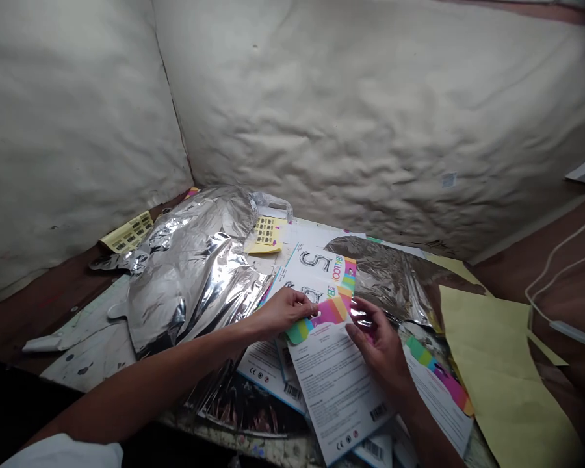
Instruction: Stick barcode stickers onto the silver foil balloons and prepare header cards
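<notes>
The left hand (pixel 286 312) pinches a card (pixel 338 387) by its coloured end; the right hand (pixel 384 344) grips its edge. The card lies above other cards (pixel 266 372) on the bench (pixel 95 357), beside silver foil (pixel 170 279).

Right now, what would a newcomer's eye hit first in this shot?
Probably the big shiny heap of silver foil, covering the left-centre of the table. Next, the white printed card with a rainbow band, low centre: the right hand grips its edge, the left hand's fingertips are at the band. Then the large yellow sheet at lower right.
</notes>
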A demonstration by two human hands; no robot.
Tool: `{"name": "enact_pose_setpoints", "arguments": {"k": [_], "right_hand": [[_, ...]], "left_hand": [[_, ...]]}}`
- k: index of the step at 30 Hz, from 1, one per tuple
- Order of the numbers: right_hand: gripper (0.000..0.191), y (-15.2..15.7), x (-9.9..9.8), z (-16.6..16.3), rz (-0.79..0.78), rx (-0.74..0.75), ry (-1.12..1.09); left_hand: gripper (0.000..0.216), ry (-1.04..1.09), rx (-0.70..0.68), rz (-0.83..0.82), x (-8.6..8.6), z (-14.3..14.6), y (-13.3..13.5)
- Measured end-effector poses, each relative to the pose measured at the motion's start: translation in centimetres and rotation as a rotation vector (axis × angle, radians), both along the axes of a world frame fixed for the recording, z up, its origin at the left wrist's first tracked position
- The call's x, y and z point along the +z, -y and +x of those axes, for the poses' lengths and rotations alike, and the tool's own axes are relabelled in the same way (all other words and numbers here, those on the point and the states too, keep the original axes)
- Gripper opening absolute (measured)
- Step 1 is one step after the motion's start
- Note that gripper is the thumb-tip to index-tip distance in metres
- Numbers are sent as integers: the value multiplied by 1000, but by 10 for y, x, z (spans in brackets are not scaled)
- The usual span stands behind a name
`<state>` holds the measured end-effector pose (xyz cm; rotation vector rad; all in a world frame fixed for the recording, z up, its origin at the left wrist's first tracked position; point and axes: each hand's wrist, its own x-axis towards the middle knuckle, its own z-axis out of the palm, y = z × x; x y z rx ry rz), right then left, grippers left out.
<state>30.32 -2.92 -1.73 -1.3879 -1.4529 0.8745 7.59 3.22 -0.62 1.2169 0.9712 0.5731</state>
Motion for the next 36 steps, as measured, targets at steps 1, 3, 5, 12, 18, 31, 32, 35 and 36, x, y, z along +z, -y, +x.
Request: {"name": "enact_pose_setpoints", "arguments": {"k": [1,3,5,12,18,31,32,35,36], "right_hand": [[59,-1,1,-1,-114,28,-111],[71,-2,4,-5,-247,96,-272],[74,-1,8,-9,-280,128,-349],[80,-2,36,8,-363,189,-450],[76,-38,70,109,-126,-212,-161],[42,-31,2,29,359,204,638],[38,-34,6,25,354,198,586],[23,-40,27,20,281,152,298],[22,-40,35,19,252,126,182]], "left_hand": [[45,14,-15,8,2,0,1],[43,23,-57,35,5,0,3],[41,3,-81,67,6,1,7],[38,83,-212,195,16,1,13],[75,-277,-138,607,33,-37,0],[46,-614,-332,1218,-1,-47,-7],[44,-550,-268,1258,0,-48,-5],[43,-331,-41,1268,6,-52,0],[41,-266,34,1218,8,-53,1]]}}
